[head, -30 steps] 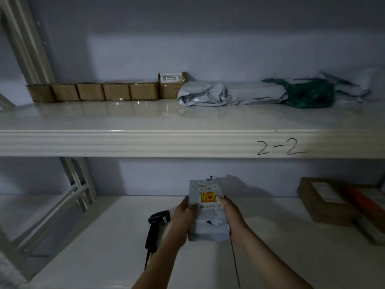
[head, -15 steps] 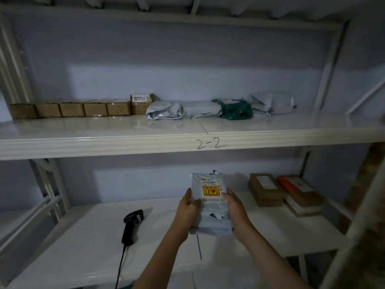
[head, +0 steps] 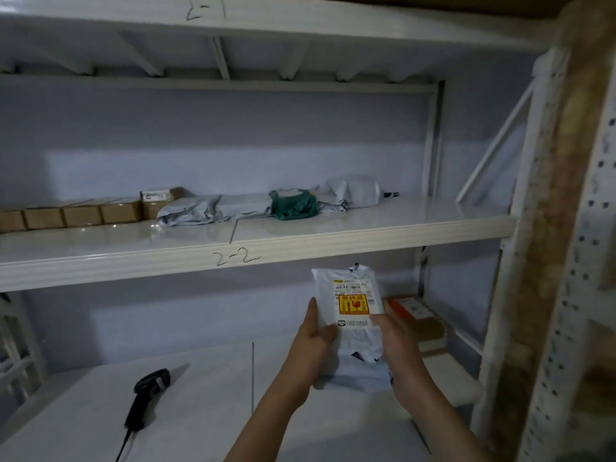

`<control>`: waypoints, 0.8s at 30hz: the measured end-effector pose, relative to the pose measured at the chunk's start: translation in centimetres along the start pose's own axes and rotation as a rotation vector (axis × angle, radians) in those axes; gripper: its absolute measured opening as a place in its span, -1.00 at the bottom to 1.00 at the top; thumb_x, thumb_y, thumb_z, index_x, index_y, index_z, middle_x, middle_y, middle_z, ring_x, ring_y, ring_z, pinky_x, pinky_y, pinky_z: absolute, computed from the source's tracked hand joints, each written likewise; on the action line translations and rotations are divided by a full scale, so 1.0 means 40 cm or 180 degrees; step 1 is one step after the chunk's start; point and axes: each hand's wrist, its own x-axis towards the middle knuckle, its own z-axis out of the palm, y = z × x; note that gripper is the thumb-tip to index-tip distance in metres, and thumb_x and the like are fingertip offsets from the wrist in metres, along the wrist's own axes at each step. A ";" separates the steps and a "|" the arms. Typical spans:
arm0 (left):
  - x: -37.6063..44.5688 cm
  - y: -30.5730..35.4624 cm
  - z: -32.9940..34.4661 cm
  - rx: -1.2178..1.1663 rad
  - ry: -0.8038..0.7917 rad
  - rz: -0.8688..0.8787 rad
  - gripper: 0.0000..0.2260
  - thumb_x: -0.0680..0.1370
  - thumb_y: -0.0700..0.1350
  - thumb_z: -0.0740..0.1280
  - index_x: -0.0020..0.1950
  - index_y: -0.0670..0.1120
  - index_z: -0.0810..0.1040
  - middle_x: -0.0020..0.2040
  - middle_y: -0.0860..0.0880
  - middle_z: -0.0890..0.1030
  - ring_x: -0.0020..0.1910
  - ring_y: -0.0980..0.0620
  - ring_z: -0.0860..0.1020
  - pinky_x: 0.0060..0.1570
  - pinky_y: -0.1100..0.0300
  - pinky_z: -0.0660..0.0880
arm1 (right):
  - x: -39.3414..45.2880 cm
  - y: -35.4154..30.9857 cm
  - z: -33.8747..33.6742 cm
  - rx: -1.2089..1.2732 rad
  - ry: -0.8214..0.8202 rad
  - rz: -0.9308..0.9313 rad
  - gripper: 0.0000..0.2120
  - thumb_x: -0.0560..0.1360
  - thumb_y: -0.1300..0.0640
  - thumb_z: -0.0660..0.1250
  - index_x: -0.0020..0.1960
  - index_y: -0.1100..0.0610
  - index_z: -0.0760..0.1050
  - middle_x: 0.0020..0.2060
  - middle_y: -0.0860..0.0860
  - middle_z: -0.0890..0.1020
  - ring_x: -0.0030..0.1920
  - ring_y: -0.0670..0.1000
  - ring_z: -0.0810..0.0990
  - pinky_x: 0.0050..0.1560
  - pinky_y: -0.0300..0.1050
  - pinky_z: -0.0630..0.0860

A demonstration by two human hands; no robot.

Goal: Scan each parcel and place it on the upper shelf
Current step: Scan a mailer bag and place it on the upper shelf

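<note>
Below the shelf marked 2-2, the parcel (head: 350, 323) was carried rightward, label up.

Left hand (head: 313, 341) and right hand (head: 398, 345) clasped its sides; the scanner (head: 146, 396) now lay well apart at left, suggesting shelving on the upper shelf (head: 383, 225) came next.

The fine print on the white parcel (head: 346, 315) label is too small to read, and the hands cover its side edges. The brown boxes (head: 83, 215) run off the left edge; the scanner (head: 146, 398) cable leaves the bottom.
</note>
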 end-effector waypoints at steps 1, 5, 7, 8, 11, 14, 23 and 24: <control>0.005 0.021 0.035 0.0017 -0.0005 0.0056 -0.64 0.63 -0.11 0.21 0.41 0.15 0.32 0.26 0.12 0.56 0.16 0.18 0.56 -0.08 0.46 0.53 | 0.004 -0.022 -0.033 0.0037 0.0017 -0.0037 -0.81 0.58 0.19 0.26 0.07 -0.01 0.61 -0.07 -0.06 0.73 -0.15 -0.11 0.71 -0.27 -0.20 0.56; 0.024 0.091 0.154 0.0004 0.0013 0.0176 -0.57 0.61 -0.21 0.20 0.43 0.14 0.31 0.21 0.17 0.56 0.10 0.30 0.53 -0.15 0.54 0.47 | 0.014 -0.107 -0.143 0.0037 0.0009 -0.0179 -0.73 0.60 0.19 0.22 0.03 -0.12 0.61 -0.03 -0.10 0.72 -0.01 -0.07 0.67 -0.03 -0.07 0.58; 0.032 0.111 0.200 -0.0037 0.0006 0.0203 -0.56 0.61 -0.22 0.20 0.44 0.12 0.30 0.22 0.15 0.56 0.11 0.29 0.52 -0.13 0.52 0.47 | 0.019 -0.139 -0.185 0.0003 -0.0050 -0.0221 -0.73 0.61 0.19 0.21 0.05 -0.11 0.61 0.00 -0.10 0.71 0.01 -0.08 0.66 -0.06 -0.10 0.55; 0.034 0.119 0.219 -0.0065 0.0002 0.0216 -0.57 0.62 -0.21 0.20 0.45 0.12 0.29 0.24 0.13 0.56 0.12 0.27 0.52 -0.11 0.50 0.47 | 0.022 -0.153 -0.202 0.0010 -0.0067 -0.0247 -0.73 0.61 0.20 0.20 0.08 -0.10 0.60 0.02 -0.09 0.71 0.02 -0.09 0.65 -0.11 -0.13 0.53; 0.047 0.140 0.263 -0.0125 0.0076 0.0284 -0.58 0.62 -0.18 0.21 0.41 0.19 0.29 0.21 0.17 0.57 0.05 0.32 0.55 -0.17 0.53 0.48 | 0.028 -0.184 -0.245 0.0078 -0.0056 -0.0335 -0.70 0.61 0.20 0.20 0.16 -0.11 0.61 0.07 -0.09 0.71 0.07 -0.09 0.65 -0.09 -0.13 0.52; 0.087 0.173 0.290 -0.0129 0.0097 0.0473 -0.53 0.62 -0.15 0.23 0.39 0.30 0.24 0.11 0.38 0.53 -0.02 0.44 0.54 -0.20 0.58 0.45 | 0.051 -0.219 -0.274 0.0228 0.0023 -0.0531 -0.66 0.59 0.22 0.20 0.10 -0.17 0.63 0.04 -0.15 0.72 0.05 -0.12 0.67 -0.07 -0.13 0.55; 0.307 0.246 0.317 -0.0164 -0.0003 0.0903 -0.55 0.61 -0.18 0.22 0.46 0.16 0.29 0.30 0.18 0.49 0.20 0.26 0.48 0.05 0.48 0.44 | 0.262 -0.292 -0.274 0.0304 0.0159 -0.0827 -0.69 0.59 0.23 0.20 0.17 -0.03 0.63 -0.02 -0.10 0.74 -0.03 -0.11 0.71 -0.10 -0.12 0.58; 0.337 0.250 0.319 -0.0114 0.0036 0.0952 -0.57 0.60 -0.18 0.23 0.42 0.15 0.32 0.33 0.12 0.45 0.26 0.14 0.46 0.17 0.34 0.44 | 0.290 -0.297 -0.272 0.0300 0.0160 -0.0838 -0.70 0.59 0.22 0.21 0.18 -0.01 0.63 -0.01 -0.09 0.74 -0.01 -0.07 0.71 -0.07 -0.08 0.59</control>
